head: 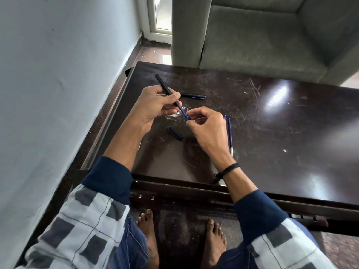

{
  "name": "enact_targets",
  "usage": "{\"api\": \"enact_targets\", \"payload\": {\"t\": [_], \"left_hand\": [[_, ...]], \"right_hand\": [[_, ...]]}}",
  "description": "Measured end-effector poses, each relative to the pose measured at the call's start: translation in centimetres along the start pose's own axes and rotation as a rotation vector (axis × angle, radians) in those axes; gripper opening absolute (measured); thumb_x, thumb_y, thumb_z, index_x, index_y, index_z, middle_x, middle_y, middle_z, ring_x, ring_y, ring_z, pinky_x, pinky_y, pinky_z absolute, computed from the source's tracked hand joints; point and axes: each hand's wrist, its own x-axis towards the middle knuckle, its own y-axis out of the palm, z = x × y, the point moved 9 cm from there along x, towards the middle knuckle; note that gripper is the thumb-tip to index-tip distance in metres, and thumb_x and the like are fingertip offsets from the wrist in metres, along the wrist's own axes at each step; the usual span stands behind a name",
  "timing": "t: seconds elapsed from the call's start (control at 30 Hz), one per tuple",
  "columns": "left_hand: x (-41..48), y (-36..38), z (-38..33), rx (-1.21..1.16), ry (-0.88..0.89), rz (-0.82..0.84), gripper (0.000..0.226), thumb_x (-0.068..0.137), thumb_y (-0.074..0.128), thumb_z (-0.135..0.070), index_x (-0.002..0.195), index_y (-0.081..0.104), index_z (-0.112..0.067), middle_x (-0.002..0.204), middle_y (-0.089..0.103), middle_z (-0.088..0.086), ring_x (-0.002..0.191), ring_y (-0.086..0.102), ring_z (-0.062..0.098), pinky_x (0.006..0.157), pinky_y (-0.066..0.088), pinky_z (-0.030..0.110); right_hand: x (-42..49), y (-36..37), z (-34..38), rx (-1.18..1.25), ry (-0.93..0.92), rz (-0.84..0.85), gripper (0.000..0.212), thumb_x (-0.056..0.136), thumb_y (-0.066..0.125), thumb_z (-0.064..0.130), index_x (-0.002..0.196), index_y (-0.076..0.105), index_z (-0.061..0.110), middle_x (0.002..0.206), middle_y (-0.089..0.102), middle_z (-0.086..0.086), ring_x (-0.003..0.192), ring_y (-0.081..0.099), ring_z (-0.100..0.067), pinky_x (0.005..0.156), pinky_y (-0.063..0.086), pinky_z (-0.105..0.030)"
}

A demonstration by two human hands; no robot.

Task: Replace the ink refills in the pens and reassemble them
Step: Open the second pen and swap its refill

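Observation:
My left hand (153,107) grips a black pen barrel (163,86) that slants up and to the left above the table. A blue ink refill (183,112) sticks out of the barrel's lower end. My right hand (206,125) pinches the tip end of that refill. Another capped black pen (193,96) lies on the table just behind my hands. A loose black cap with a blue clip (175,133) lies below them. Two spare blue refills (229,133) lie side by side to the right of my right hand.
The dark, scratched wooden table (272,133) fills the middle of the view. A grey sofa (262,35) stands behind it and a pale wall (48,74) runs along the left. A thin white stick (140,145) peeks out beside my left forearm. My bare feet (180,237) are under the table's front edge.

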Motion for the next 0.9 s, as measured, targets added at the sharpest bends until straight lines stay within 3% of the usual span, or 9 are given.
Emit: {"api": "enact_targets", "payload": {"t": [0.23, 0.47, 0.53, 0.7, 0.9], "left_hand": [[-0.1, 0.1, -0.1, 0.011, 0.000, 0.004, 0.009, 0.094, 0.070, -0.012, 0.099, 0.068, -0.005, 0.085, 0.077, 0.012, 0.076, 0.075, 0.020, 0.069, 0.061, 0.026], [-0.2, 0.9, 0.4, 0.048, -0.020, 0.049, 0.011, 0.092, 0.071, -0.012, 0.100, 0.069, -0.005, 0.089, 0.077, 0.014, 0.080, 0.076, 0.023, 0.074, 0.062, 0.030], [-0.3, 1.4, 0.5, 0.060, -0.025, 0.074, 0.010, 0.092, 0.071, -0.011, 0.100, 0.069, -0.006, 0.087, 0.078, 0.010, 0.079, 0.076, 0.020, 0.074, 0.062, 0.030], [-0.5, 2.0, 0.5, 0.053, -0.040, 0.089, 0.015, 0.091, 0.073, -0.010, 0.103, 0.068, -0.002, 0.085, 0.076, 0.009, 0.078, 0.076, 0.020, 0.078, 0.064, 0.032], [-0.6, 2.0, 0.4, 0.063, -0.051, 0.089, 0.024, 0.091, 0.073, -0.011, 0.110, 0.067, 0.003, 0.084, 0.076, 0.009, 0.077, 0.076, 0.020, 0.075, 0.064, 0.031]], "right_hand": [[0.1, -0.1, 0.2, -0.005, -0.031, -0.016, 0.022, 0.084, 0.073, 0.007, 0.097, 0.077, 0.024, 0.083, 0.071, 0.015, 0.075, 0.066, 0.001, 0.070, 0.053, -0.016], [-0.6, 0.7, 1.1, -0.081, -0.161, -0.040, 0.022, 0.087, 0.068, 0.010, 0.105, 0.072, 0.023, 0.100, 0.071, 0.011, 0.088, 0.067, -0.007, 0.080, 0.059, -0.040], [-0.6, 0.7, 1.0, -0.066, -0.157, -0.043, 0.024, 0.087, 0.069, 0.010, 0.106, 0.071, 0.023, 0.102, 0.072, 0.011, 0.089, 0.068, -0.005, 0.080, 0.059, -0.037], [-0.3, 0.1, 0.9, 0.036, -0.118, -0.050, 0.023, 0.087, 0.071, 0.006, 0.105, 0.072, 0.020, 0.097, 0.073, 0.013, 0.087, 0.066, 0.003, 0.074, 0.052, -0.013], [-0.3, -0.1, 1.1, 0.067, -0.131, -0.057, 0.020, 0.088, 0.072, 0.005, 0.104, 0.073, 0.016, 0.097, 0.074, 0.011, 0.087, 0.068, 0.004, 0.074, 0.051, -0.010]]}}
